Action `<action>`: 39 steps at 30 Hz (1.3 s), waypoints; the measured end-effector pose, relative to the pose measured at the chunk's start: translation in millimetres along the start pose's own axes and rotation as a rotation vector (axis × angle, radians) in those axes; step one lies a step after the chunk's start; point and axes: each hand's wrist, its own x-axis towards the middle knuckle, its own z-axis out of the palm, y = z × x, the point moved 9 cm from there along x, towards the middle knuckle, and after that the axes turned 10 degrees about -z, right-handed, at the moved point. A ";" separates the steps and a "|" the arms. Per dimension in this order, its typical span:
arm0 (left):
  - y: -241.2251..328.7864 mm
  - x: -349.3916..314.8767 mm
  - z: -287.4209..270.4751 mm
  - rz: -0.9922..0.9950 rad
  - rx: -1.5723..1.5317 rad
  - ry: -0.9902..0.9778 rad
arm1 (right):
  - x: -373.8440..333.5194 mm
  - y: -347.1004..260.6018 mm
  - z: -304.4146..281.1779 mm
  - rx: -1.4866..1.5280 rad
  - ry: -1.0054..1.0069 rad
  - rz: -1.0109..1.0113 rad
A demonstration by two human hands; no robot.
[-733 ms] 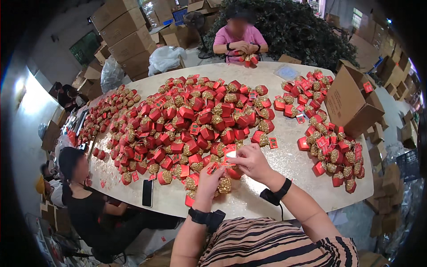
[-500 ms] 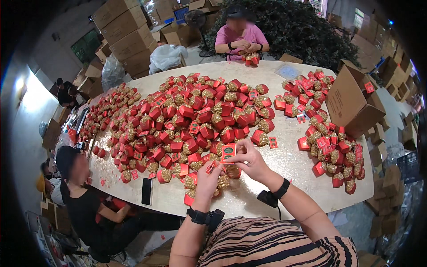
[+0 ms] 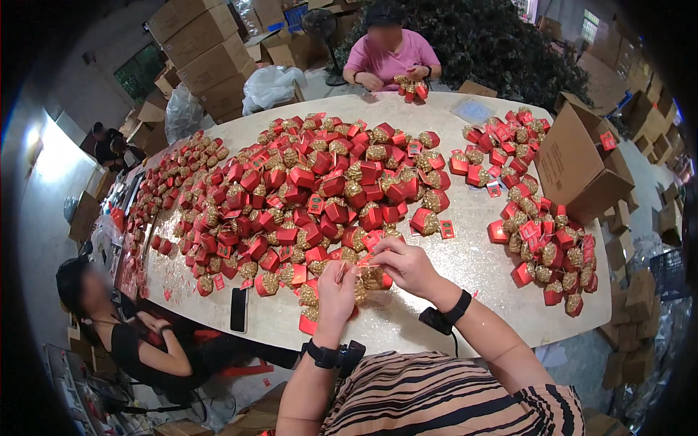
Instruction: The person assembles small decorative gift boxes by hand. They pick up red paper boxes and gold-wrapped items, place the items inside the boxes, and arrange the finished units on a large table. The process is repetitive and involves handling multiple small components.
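Note:
My left hand (image 3: pixel 336 298) is closed, pinching small red card tags between thumb and fingers. Just to its right, my right hand (image 3: pixel 411 270) is pinched on a red card tag (image 3: pixel 367 259), now turned nearly edge-on. Close under both hands lie gold beaded ornaments with red faceted bases, partly covered by my fingers. Beyond them spreads a large heap of the same red and gold ornaments (image 3: pixel 298 178), some with red tags attached.
A smaller ornament pile (image 3: pixel 549 251) lies on the right of the pale table (image 3: pixel 436 320), near an open cardboard box (image 3: pixel 582 163). A phone (image 3: pixel 238 310) rests by the near left edge. One person in pink (image 3: pixel 396 54) sits opposite; another in black (image 3: pixel 134 341) sits at left.
The tag in my right hand has tilted from face-up to nearly edge-on, and that hand has dropped slightly. The person at left leaned back; the one opposite moved their hands apart.

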 end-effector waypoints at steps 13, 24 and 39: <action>-4.1 1.6 -3.9 -0.046 0.007 -0.016 | -4.9 12.2 9.4 0.323 0.115 0.062; -25.5 -13.3 3.6 -0.139 -0.576 -0.326 | -4.7 -4.5 25.0 0.656 0.027 0.212; -80.7 -53.4 7.1 -0.360 -0.423 -0.281 | -31.5 55.9 109.8 0.387 -0.089 0.435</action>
